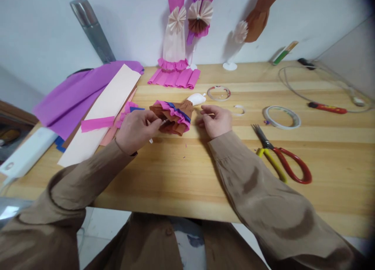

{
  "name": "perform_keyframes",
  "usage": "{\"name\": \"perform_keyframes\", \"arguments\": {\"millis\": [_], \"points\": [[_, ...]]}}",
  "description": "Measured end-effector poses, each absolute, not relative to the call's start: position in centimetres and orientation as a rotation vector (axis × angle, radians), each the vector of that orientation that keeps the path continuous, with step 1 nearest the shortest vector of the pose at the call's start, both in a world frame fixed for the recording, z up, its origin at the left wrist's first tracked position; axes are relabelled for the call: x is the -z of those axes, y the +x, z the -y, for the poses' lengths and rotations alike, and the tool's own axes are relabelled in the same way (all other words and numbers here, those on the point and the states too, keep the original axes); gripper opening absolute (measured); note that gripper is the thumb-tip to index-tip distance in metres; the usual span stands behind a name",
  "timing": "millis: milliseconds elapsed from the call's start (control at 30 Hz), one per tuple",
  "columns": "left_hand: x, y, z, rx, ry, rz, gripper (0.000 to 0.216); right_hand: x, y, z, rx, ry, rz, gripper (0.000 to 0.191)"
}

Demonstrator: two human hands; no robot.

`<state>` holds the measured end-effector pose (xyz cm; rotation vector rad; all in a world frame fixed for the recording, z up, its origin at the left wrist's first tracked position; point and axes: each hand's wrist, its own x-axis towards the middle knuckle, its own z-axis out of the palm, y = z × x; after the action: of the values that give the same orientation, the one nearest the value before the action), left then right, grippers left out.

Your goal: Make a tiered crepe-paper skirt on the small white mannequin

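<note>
A small white dress form (197,99) lies tilted on its side, wearing a brown crepe-paper skirt (185,107) with pink and blue ruffled edging. My left hand (136,130) is closed at the skirt's open hem, thumb and finger pinching the form's thin white stick, which is mostly hidden by the hand and the ruffles. Beside the waist of the dress, my right hand (216,120) has loosely bent fingers, somewhat apart. Nothing shows between them, and a small gap seems to separate them from the skirt.
Scissors (268,149) with red and yellow handles lie right of my right arm, near a tape roll (282,117). A clear tape ring (219,93) is behind. Crepe-paper sheets (102,109) are piled left. Finished paper dresses (174,43) stand by the wall. A red-handled tool (328,108) trails a cable.
</note>
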<state>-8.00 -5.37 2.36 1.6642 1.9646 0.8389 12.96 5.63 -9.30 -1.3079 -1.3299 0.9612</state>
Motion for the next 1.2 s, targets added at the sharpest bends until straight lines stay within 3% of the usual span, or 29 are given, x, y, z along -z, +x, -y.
{"name": "perform_keyframes", "arguments": {"millis": [167, 333, 467, 733, 900, 1033, 1200], "points": [[-1.6, -8.3, 4.5, -0.089, 2.099, -2.267, 0.03, 8.1, 12.2, -4.9, -1.109, -1.292, 1.184, 0.026], [-0.4, -9.0, 4.5, 0.078, 2.133, -2.332, 0.026, 7.1, 11.4, -4.4, -1.456, -1.217, 0.886, 0.019], [1.1, -9.8, 4.7, -0.238, 2.131, -2.277, 0.023, 6.5, 11.4, -4.2, -1.581, -1.2, 0.805, 0.013], [3.4, -8.4, 4.8, -1.243, 2.555, -1.999, 0.016, 2.4, 11.6, -4.6, -1.811, -0.721, 0.803, 0.038], [3.6, -6.9, 3.6, -1.394, 2.497, -1.897, 0.016, -1.0, 11.6, -5.5, -1.649, -0.49, 0.958, 0.028], [3.9, -5.2, 2.7, -1.398, 2.428, -1.738, 0.003, -3.0, 11.8, -6.8, -1.471, -0.378, 1.039, 0.02], [3.5, -3.6, 3.0, -1.549, 2.197, -1.528, 0.014, -4.6, 13.1, -7.9, -1.278, -0.485, 1.14, 0.021]]}}
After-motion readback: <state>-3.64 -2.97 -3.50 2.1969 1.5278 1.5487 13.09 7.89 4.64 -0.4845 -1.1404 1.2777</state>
